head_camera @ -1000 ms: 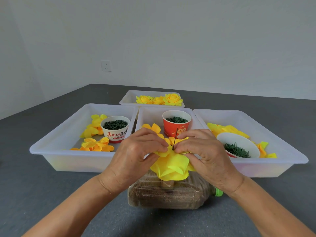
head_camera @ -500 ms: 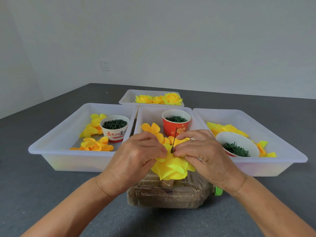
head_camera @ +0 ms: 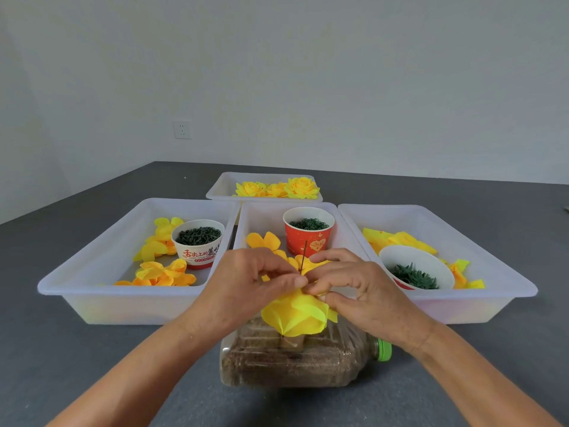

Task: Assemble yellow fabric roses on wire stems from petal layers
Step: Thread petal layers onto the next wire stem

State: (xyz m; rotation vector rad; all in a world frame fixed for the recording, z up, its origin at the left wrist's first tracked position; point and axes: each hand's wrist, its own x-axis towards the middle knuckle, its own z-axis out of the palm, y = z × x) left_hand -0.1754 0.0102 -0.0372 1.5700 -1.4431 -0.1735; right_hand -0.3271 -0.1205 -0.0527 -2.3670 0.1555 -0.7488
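Two bare forearms entering from the lower corners of the frame, no sleeves in view. Left hand point(head_camera: 246, 288) and right hand point(head_camera: 363, 291) bare too: no gloves, no rings, no watch or bands at the wrists. Short, unpainted fingernails. Faint creases across the right wrist. Nothing else worn.

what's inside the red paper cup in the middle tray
The red paper cup holds small dark green rings, heaped nearly to the rim. What lies beneath the top layer is hidden by the cup's wall.
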